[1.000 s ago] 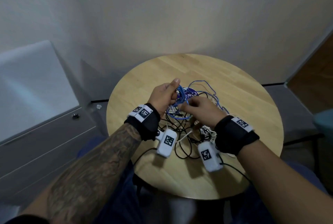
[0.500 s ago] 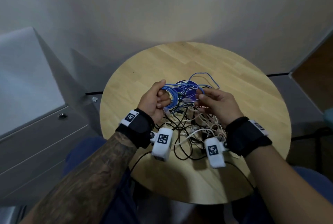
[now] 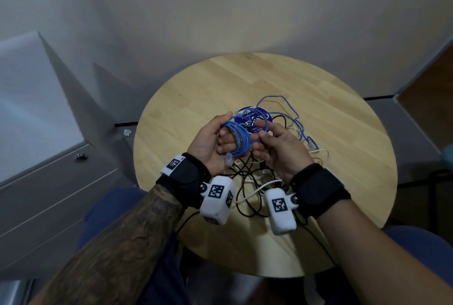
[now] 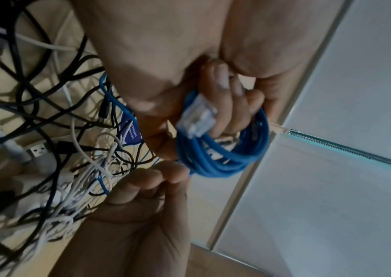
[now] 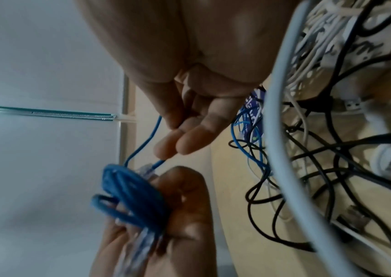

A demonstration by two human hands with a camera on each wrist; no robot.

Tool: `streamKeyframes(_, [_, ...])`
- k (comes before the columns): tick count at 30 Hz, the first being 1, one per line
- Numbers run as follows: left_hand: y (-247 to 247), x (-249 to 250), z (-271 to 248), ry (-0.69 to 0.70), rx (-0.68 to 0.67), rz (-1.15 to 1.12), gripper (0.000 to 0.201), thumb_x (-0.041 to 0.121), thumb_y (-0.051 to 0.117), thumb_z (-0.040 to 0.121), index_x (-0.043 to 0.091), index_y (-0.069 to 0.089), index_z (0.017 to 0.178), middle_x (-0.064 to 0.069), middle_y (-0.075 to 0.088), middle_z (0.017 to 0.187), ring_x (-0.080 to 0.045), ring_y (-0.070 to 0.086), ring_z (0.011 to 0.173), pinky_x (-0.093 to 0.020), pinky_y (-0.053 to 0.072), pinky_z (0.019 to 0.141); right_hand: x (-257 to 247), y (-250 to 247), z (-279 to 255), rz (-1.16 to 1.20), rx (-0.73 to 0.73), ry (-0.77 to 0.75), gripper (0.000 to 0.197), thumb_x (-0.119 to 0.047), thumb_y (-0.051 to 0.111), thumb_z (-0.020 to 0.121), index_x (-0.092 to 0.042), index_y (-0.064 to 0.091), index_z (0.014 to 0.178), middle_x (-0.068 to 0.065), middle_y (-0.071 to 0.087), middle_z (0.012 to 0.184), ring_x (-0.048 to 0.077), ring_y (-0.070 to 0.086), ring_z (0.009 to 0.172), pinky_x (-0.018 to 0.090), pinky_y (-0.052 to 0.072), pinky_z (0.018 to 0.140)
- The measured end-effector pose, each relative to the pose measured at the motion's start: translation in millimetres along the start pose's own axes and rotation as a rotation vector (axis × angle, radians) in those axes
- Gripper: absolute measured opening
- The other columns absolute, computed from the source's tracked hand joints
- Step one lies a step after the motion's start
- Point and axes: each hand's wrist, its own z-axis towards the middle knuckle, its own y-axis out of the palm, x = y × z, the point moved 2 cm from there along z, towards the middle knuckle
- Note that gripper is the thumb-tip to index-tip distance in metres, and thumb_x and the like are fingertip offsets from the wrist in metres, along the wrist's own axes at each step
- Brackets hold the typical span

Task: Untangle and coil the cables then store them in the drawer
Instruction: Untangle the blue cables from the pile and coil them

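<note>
A blue network cable (image 3: 239, 139) is wound in several loops round the fingers of my left hand (image 3: 226, 130), which grips the coil (image 4: 222, 157) palm up above the table. Its clear plug (image 4: 197, 120) lies against those fingers. My right hand (image 3: 263, 135) pinches the loose blue strand (image 5: 142, 144) right beside the coil (image 5: 132, 195). The rest of the blue cable trails back right over a tangle of black and white cables (image 3: 255, 177) lying on the round wooden table (image 3: 331, 182).
A round purple label (image 3: 253, 118) lies under the cables behind my hands. A grey drawer cabinet (image 3: 49, 194) with a small lock (image 3: 81, 157) stands left of the table, its drawers closed. A wall runs close behind the table.
My left hand has turned palm up with the blue coil round its fingers. The right hand has shifted along the loose strand to the coil's side. Both hands sit slightly higher.
</note>
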Motion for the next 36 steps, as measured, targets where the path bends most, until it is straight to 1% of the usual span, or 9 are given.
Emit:
streamKeyframes(3, [3.4,0.3,-1.3,0.023,0.012,0.043,0.047,0.034,0.051,0.095,0.018,0.050,0.051,0.008,0.031,0.041,-0.005,0.020,0.032,-0.012,0.023,0.047,2.2,7.7,-5.1,0.002,-0.025,-0.036,0.023,-0.003,0.047,0.102,-0.016,0.057,0.117,0.003,0.072,0.078,0.011,0.066,0.060,0.021,0.054,0.054])
streamKeyframes(8, [2.1,-6.2,1.2,0.060,-0.003,0.121,0.028,0.034,0.051,0.097,0.017,0.065,0.080,0.005,0.054,0.051,-0.003,0.019,0.036,-0.024,0.004,0.074,9.1,16.3,-8.1,-0.198,0.032,-0.132,0.023,-0.020,0.048,0.104,-0.016,0.058,0.125,0.006,0.068,0.097,0.013,0.064,0.077,0.020,0.048,0.053])
streamKeyframes(11, [2.0,-8.8,2.8,0.133,0.068,0.277,0.044,0.036,0.047,0.099,0.015,0.073,0.071,0.004,0.054,0.054,-0.004,0.035,0.042,-0.020,0.019,0.058,11.4,16.8,-10.9,-0.271,-0.010,-0.150,0.042,-0.026,0.065,0.096,-0.012,0.052,0.133,0.006,0.070,0.113,0.016,0.070,0.093,0.024,0.055,0.069])
streamKeyframes(13, [3.5,-12.5,3.8,0.150,0.100,0.334,0.044,0.041,0.054,0.095,0.001,0.072,0.101,-0.015,0.067,0.084,-0.025,0.061,0.074,-0.036,0.046,0.077,15.6,16.9,-12.8,-0.395,-0.103,-0.202,0.062,-0.012,0.079,0.083,-0.011,0.046,0.136,0.012,0.069,0.116,0.018,0.071,0.100,0.029,0.058,0.083])
streamKeyframes(15, [4.9,-19.5,1.1,0.114,0.122,0.394,0.067,0.050,0.062,0.087,-0.009,0.058,0.119,-0.023,0.060,0.105,-0.034,0.054,0.091,-0.039,0.051,0.077,18.7,15.7,-12.5,-0.555,-0.076,-0.236,0.070,-0.011,0.084,0.078,-0.013,0.046,0.137,0.010,0.069,0.115,0.014,0.070,0.100,0.026,0.056,0.085])
streamKeyframes(21, [4.6,-16.4,4.7,0.167,0.105,0.371,0.042,0.033,0.047,0.100,0.013,0.043,0.062,0.006,0.027,0.048,-0.004,0.021,0.039,-0.015,0.019,0.037,12.5,13.4,-16.3,-0.344,0.016,-0.225,0.011,-0.010,0.065,0.094,-0.005,0.060,0.103,0.001,0.073,0.088,0.009,0.069,0.081,0.020,0.054,0.074])
streamKeyframes(29, [13.2,-22.1,-2.2,0.150,-0.142,0.431,0.018,0.019,0.052,0.097,0.009,0.065,0.103,0.009,0.032,0.055,-0.002,0.022,0.044,-0.017,0.013,0.045,1.8,9.3,-18.1,-0.118,0.027,-0.122,0.009,-0.019,0.065,0.093,-0.010,0.066,0.093,0.001,0.071,0.080,0.016,0.065,0.074,0.027,0.053,0.066])
streamKeyframes(33, [17.6,-21.7,-5.9,0.177,-0.129,0.505,0.011,0.005,0.056,0.092,0.006,0.060,0.102,0.012,0.050,0.056,0.000,0.033,0.043,-0.012,0.026,0.043,-1.1,9.5,-17.7,-0.124,0.019,-0.119,0.023,-0.022,0.066,0.091,-0.006,0.069,0.107,0.011,0.072,0.096,0.022,0.067,0.085,0.032,0.056,0.073])
streamKeyframes(36, [18.3,-16.7,-7.0,0.189,-0.077,0.493,0.016,-0.001,0.045,0.096,0.008,0.057,0.091,0.009,0.056,0.052,0.001,0.029,0.040,-0.010,0.023,0.041,-8.6,7.9,-17.2,-0.162,0.020,-0.136,0.019,-0.020,0.053,0.099,-0.011,0.069,0.099,-0.002,0.062,0.073,0.014,0.058,0.075,0.026,0.047,0.071])
